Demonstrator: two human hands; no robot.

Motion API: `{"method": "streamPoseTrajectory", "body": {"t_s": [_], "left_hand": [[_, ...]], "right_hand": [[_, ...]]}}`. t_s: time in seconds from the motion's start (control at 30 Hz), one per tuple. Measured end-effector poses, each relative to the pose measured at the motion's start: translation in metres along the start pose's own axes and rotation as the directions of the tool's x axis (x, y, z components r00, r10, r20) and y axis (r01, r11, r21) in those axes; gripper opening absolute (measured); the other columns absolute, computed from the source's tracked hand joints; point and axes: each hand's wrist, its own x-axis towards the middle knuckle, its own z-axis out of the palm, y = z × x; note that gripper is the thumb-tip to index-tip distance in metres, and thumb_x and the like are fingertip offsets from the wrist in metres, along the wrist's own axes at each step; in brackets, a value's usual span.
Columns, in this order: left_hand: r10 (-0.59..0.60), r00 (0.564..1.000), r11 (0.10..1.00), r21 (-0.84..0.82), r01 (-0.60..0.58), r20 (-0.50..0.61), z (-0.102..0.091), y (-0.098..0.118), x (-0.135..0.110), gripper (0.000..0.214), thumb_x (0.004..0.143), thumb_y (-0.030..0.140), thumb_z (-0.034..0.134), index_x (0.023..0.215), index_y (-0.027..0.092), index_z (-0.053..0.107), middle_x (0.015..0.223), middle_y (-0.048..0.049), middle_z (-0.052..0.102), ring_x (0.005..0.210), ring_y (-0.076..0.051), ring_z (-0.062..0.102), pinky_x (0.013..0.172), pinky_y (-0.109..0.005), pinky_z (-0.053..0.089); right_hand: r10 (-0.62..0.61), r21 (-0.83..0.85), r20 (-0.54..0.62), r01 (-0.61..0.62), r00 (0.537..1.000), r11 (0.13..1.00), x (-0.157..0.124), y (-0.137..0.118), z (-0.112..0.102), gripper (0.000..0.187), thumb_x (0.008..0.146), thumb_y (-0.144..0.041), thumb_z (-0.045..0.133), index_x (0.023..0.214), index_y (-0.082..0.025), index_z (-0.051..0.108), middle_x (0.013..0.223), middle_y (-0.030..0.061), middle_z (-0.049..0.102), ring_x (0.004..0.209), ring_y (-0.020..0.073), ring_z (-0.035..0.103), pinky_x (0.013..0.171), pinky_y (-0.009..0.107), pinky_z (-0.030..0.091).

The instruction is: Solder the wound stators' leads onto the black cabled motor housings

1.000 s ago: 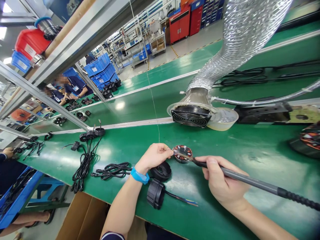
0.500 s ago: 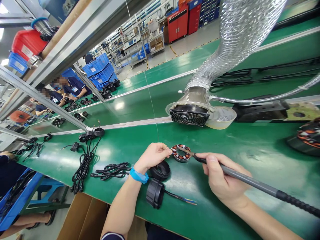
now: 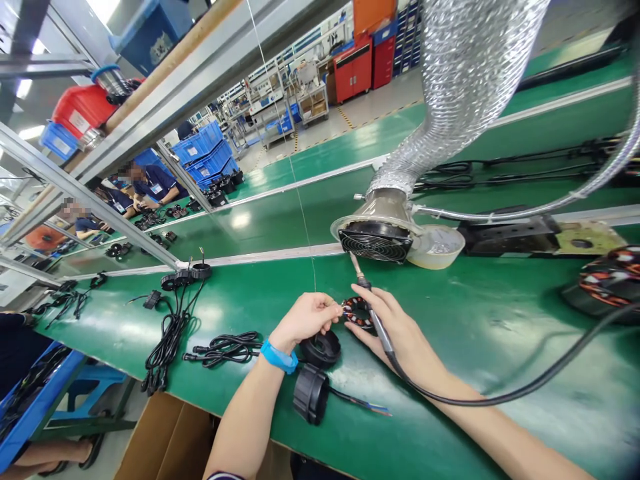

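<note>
Firstly, left hand (image 3: 307, 317): grip pinched wire (image 3: 300, 195), nine o'clock of coil ring (image 3: 355, 320). Right hand (image 3: 407, 340): clasped soldering iron (image 3: 381, 330), tip (image 3: 353, 259) best kept clear.

Ceiling lights (image 3: 104, 9) are glaring near ten o'clock—the scene is looking bright. The table (image 3: 450, 287) is throwing back pale glare, the foil duct (image 3: 480, 73) is glinting toward two, the tool cable (image 3: 475, 403) is casting a soft shadow near four—and wide-angle edges are stretching.
</note>
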Motion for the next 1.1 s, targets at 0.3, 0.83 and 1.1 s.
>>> {"method": "streamPoseTrajectory", "body": {"t_s": [0.3, 0.83, 1.1], "left_hand": [[-0.102, 0.994, 0.993, 0.056, 0.1, 0.03, -0.03, 0.016, -0.015, 0.05, 0.062, 0.056, 0.082, 0.075, 0.011, 0.064, 0.061, 0.0018, 0.06, 0.048, -0.006, 0.047, 0.051, -0.023, 0.035], [-0.19, 0.982, 0.974, 0.124, 0.19, -0.014, -0.031, 0.028, -0.019, 0.046, 0.056, 0.053, 0.083, 0.063, 0.012, 0.064, 0.06, -0.0003, 0.059, 0.052, -0.006, 0.042, 0.053, -0.023, 0.03], [-0.162, 0.982, 0.961, 0.211, 0.179, -0.092, -0.014, 0.033, -0.013, 0.053, 0.053, 0.061, 0.084, 0.064, 0.011, 0.067, 0.049, 0.0069, 0.043, 0.05, -0.005, 0.027, 0.051, -0.025, 0.017]], "right_hand": [[-0.102, 0.063, 0.032, 0.1, 0.994, 0.993, 0.004, 0.009, 0.001, 0.047, 0.096, -0.031, 0.058, 0.141, -0.026, 0.045, 0.123, 0.0117, 0.056, 0.104, 0.0242, 0.067, 0.087, 0.036, 0.058], [-0.08, 0.137, -0.009, 0.081, 0.997, 0.987, 0.0, 0.008, 0.0, 0.05, 0.095, -0.033, 0.06, 0.141, -0.027, 0.044, 0.123, 0.0107, 0.055, 0.096, 0.0225, 0.069, 0.082, 0.033, 0.058], [-0.083, 0.162, -0.003, 0.083, 0.997, 0.983, 0.001, 0.003, -0.003, 0.047, 0.095, -0.031, 0.059, 0.14, -0.028, 0.044, 0.122, 0.0105, 0.056, 0.097, 0.0233, 0.069, 0.083, 0.035, 0.059]]}}
